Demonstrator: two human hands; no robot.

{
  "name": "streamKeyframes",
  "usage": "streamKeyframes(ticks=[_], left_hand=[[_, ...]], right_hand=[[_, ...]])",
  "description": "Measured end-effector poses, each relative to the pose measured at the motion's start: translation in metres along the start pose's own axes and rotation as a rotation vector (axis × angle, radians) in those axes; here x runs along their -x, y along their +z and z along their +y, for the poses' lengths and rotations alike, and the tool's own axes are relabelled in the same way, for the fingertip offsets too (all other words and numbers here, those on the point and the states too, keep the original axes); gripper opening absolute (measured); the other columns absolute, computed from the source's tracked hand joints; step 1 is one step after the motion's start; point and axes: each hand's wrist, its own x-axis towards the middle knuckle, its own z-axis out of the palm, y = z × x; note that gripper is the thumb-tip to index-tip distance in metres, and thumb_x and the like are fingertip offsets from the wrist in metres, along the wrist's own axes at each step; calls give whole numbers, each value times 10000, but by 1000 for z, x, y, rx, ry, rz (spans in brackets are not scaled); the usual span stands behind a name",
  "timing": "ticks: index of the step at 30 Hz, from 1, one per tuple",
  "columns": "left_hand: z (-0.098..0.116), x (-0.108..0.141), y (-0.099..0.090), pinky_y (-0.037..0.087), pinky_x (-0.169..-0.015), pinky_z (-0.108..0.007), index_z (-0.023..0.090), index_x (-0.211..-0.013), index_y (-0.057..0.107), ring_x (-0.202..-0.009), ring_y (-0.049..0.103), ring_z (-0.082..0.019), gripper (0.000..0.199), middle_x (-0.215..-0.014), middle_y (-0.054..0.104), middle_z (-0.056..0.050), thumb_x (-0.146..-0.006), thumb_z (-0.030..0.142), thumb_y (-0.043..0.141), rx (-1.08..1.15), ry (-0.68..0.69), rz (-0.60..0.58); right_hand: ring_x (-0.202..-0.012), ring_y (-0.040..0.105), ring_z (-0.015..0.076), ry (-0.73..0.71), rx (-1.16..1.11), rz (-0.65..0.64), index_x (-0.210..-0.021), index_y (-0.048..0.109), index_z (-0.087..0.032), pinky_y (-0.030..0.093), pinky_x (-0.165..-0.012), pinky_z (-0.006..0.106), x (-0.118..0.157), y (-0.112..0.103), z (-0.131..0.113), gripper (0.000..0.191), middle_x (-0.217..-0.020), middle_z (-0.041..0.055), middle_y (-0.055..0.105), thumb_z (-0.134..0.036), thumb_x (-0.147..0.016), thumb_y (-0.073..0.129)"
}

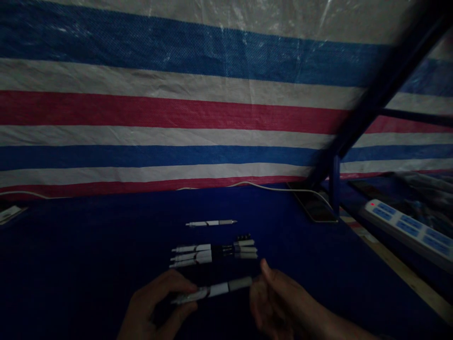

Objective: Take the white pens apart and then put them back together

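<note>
My left hand (159, 302) pinches a white pen (219, 289) with a grey grip near its clip end, between thumb and forefinger. The pen lies almost level, its grip end pointing right. At that end is my right hand (279, 300), with fingers curled against the pen's end and thumb raised; anything small in those fingers is hidden. Beyond the hands lie several white pen barrels (193, 255), with separate grey grips (246, 250) to their right. A few small black pieces (243, 237) sit just above the grips. Farther back rests one whole pen (211, 223).
The dark blue tabletop (88, 255) meets a striped plastic sheet (159, 113) at the back. A phone (314, 205) and a white cable (279, 189) lie at the back right. A power strip (410, 229) stands beyond a blue metal frame (368, 111).
</note>
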Motion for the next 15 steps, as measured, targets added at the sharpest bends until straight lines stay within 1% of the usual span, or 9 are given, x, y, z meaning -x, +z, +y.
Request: streamKeyframes(ticks=[2,3,5,6,7,8,10,12,15], left_hand=[[-2,-2,-2,561,-610,-201,285,-801,712,-667,724,-171,109,-736,743,28,-755,186,708,24,-71,1],[-4,-2,-2,563,-607,-200,281,-791,712,-671,727,-175,95,-737,744,28,-749,196,708,49,-105,5],[-8,-2,-3,568,-625,-207,275,-780,710,-699,734,-187,66,-762,750,23,-747,218,708,103,-159,-13],[-11,-1,-3,568,-636,-213,272,-780,708,-715,734,-192,48,-774,750,20,-752,233,708,123,-179,-30],[-13,-1,-3,567,-645,-217,270,-779,705,-725,733,-194,31,-780,748,19,-757,248,709,138,-193,-46],[-14,0,-3,565,-651,-219,269,-781,703,-735,731,-196,18,-784,745,19,-764,263,707,148,-205,-56],[-17,2,-4,560,-651,-218,270,-784,702,-734,728,-194,19,-775,739,22,-772,284,706,162,-225,-77],[-17,2,-4,556,-642,-214,271,-779,705,-723,725,-191,19,-758,735,26,-766,284,711,172,-238,-87],[-16,2,-4,558,-639,-220,267,-778,707,-725,721,-193,26,-762,735,23,-762,288,711,186,-260,-96]], right_hand=[[-297,356,68,-130,86,33,-627,646,-121,269,-327,168,1,-7,-5,878,-411,-12,492,-701,-915,54],[-330,392,78,-229,187,92,-672,654,-124,301,-355,178,1,-13,-9,829,-442,-10,507,-647,-952,74],[-459,501,112,-448,466,291,-777,662,-142,385,-457,207,0,-28,-20,625,-537,-5,554,-492,-1020,205],[-531,552,130,-557,676,394,-804,663,-155,424,-518,229,-3,-37,-25,487,-602,4,592,-415,-1022,312],[-641,598,163,-592,736,443,-846,670,-155,455,-603,266,-6,-45,-31,348,-711,33,641,-363,-992,432],[-727,621,186,-618,764,461,-903,679,-156,468,-678,295,-10,-53,-35,250,-799,54,668,-313,-966,494],[-834,636,208,-651,814,448,-992,697,-175,477,-765,326,-20,-63,-39,173,-903,69,685,-234,-935,544],[-834,644,203,-675,845,416,-1013,713,-192,492,-766,325,-30,-67,-39,176,-909,63,686,-201,-917,566],[-783,651,187,-699,861,391,-984,733,-187,510,-724,306,-42,-64,-33,168,-878,58,687,-176,-888,596]])
